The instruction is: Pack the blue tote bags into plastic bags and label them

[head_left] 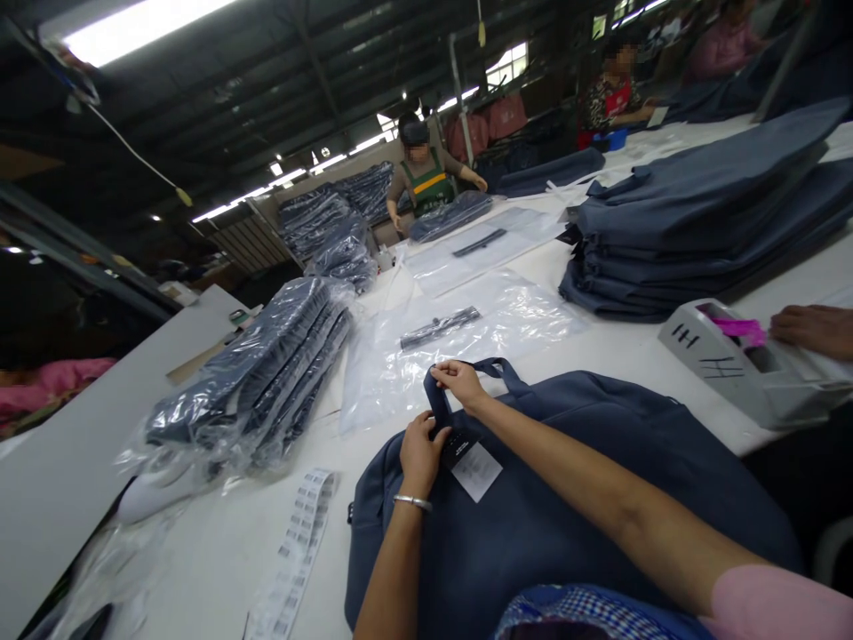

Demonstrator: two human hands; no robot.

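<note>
Bag of smooth dark navy-blue material (566,533) lies on the white tabletop (227,542), lower centre of the frame. The right hand (461,384) pinches its narrow navy strap handle (437,402) mid-frame; the left hand (419,455), wearing a silver bangle (413,503), curls at the handle's base — whether gripping, I cannot tell — beside a black-and-white rectangular tag (477,473).

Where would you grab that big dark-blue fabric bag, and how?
Probably by the dark-blue looped strap handle, from above, at the far edge of the bag. The narrow loop sticks out there, easy to pinch, while the wide, soft-looking body lies spread out. The right hand pinches that strap.
</note>
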